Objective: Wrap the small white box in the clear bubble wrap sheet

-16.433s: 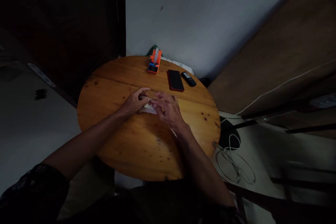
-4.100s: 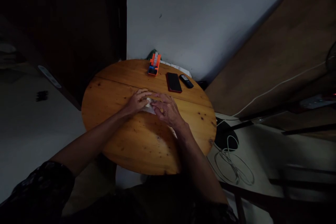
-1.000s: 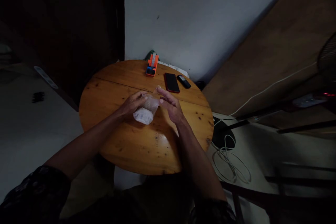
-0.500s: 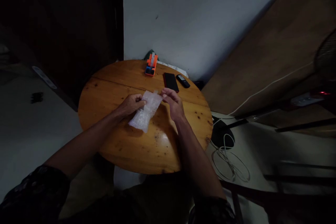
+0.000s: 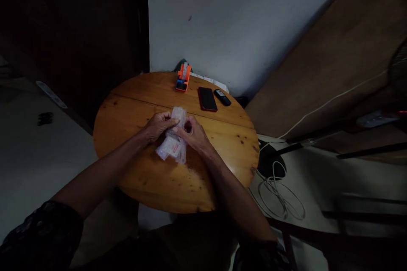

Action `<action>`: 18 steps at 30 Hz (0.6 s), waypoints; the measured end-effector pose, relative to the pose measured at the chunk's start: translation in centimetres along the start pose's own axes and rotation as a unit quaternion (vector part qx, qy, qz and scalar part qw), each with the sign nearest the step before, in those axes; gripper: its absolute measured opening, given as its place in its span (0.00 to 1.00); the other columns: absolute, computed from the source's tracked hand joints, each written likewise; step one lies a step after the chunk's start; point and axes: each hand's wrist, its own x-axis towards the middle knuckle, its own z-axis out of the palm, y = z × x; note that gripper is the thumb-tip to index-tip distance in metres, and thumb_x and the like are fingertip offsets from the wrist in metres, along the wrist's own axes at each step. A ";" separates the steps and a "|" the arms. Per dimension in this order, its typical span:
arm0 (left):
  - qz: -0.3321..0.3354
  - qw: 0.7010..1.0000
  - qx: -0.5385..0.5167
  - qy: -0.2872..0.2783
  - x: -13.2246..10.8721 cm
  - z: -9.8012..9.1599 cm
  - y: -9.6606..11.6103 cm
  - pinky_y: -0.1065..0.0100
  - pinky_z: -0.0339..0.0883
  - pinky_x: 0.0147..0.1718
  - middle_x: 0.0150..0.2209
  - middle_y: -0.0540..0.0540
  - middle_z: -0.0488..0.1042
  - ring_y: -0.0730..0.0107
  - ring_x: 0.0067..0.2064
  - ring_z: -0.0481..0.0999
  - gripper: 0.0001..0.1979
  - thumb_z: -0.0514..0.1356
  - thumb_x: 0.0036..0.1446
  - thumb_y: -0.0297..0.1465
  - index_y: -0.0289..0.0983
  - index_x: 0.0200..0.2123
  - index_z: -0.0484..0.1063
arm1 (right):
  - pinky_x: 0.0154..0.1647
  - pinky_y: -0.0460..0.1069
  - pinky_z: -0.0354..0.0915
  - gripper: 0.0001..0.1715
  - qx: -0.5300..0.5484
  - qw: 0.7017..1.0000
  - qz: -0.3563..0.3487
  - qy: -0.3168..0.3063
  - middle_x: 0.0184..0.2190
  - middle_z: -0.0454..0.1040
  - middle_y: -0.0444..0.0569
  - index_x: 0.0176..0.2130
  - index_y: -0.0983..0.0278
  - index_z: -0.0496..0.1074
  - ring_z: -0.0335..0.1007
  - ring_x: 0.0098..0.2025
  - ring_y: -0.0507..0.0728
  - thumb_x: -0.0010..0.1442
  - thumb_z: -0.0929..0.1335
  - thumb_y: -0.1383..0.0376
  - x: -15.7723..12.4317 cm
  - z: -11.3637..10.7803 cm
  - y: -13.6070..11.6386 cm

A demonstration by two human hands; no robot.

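Note:
Between my two hands is a piece of clear bubble wrap [image 5: 173, 146], held above the front-middle of the round wooden table [image 5: 136, 178]. It is gathered at its middle, with its lower end flaring toward me and a small reddish mark showing there. My left hand [image 5: 159, 125] is closed on its left side, thumb on top. From the right, my right hand [image 5: 194, 134] pinches the wrap, thumb on top and fingers curled behind. Whether anything lies inside the wrap I cannot tell.
At the table's back stands an orange tape dispenser [image 5: 183, 77]. Right of it lie a dark phone with a red edge [image 5: 207, 99] and a small black keypad phone [image 5: 222, 97]. A white wall [image 5: 222, 21] rises behind. Coiled cable [image 5: 280, 197] lies on the floor at right.
My right hand has moved left and down from the wrap's far right corner to its middle, close to my left hand. The wrap is narrower and more gathered.

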 end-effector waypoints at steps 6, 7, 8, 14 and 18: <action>0.036 0.994 -0.073 0.073 1.1 -0.9 0.1 0.70 0.68 0.32 0.27 0.51 0.77 0.73 0.28 0.74 0.19 0.74 0.38 0.38 0.35 0.30 0.73 | 0.30 0.48 0.60 0.15 0.139 0.987 0.014 0.081 0.23 0.67 0.40 0.29 0.60 0.67 0.61 0.27 0.52 0.54 0.69 0.52 1.0 -1.8 0.8; 0.043 0.991 -0.077 0.100 1.4 -1.2 0.2 0.70 0.68 0.32 0.27 0.50 0.76 0.72 0.29 0.75 0.18 0.72 0.42 0.39 0.35 0.30 0.72 | 0.30 0.48 0.60 0.15 0.167 0.980 0.033 0.103 0.23 0.66 0.40 0.28 0.60 0.67 0.61 0.26 0.52 0.52 0.70 0.52 1.1 -2.2 0.8; 0.042 0.988 -0.076 0.124 1.6 -1.5 0.3 0.70 0.68 0.32 0.27 0.49 0.76 0.71 0.30 0.75 0.17 0.70 0.46 0.41 0.35 0.29 0.72 | 0.29 0.48 0.60 0.15 0.193 0.972 0.050 0.123 0.22 0.66 0.40 0.28 0.59 0.67 0.60 0.26 0.51 0.50 0.71 0.53 1.3 -2.6 0.9; 0.065 0.982 0.087 0.152 0.9 -2.3 0.6 0.71 0.63 0.26 0.30 0.49 0.73 0.71 0.28 0.72 0.23 0.62 0.55 0.51 0.37 0.40 0.71 | 0.27 0.46 0.57 0.13 0.256 0.949 0.071 0.167 0.23 0.64 0.38 0.27 0.60 0.69 0.58 0.25 0.50 0.44 0.73 0.56 1.6 -3.0 1.4; 0.105 0.965 0.212 0.115 0.2 -2.1 0.2 0.69 0.65 0.31 0.34 0.49 0.75 0.67 0.34 0.74 0.30 0.69 0.43 0.41 0.38 0.49 0.70 | 0.27 0.46 0.55 0.13 0.237 0.953 0.067 0.176 0.22 0.64 0.38 0.26 0.61 0.68 0.57 0.25 0.50 0.46 0.73 0.56 1.6 -3.0 1.5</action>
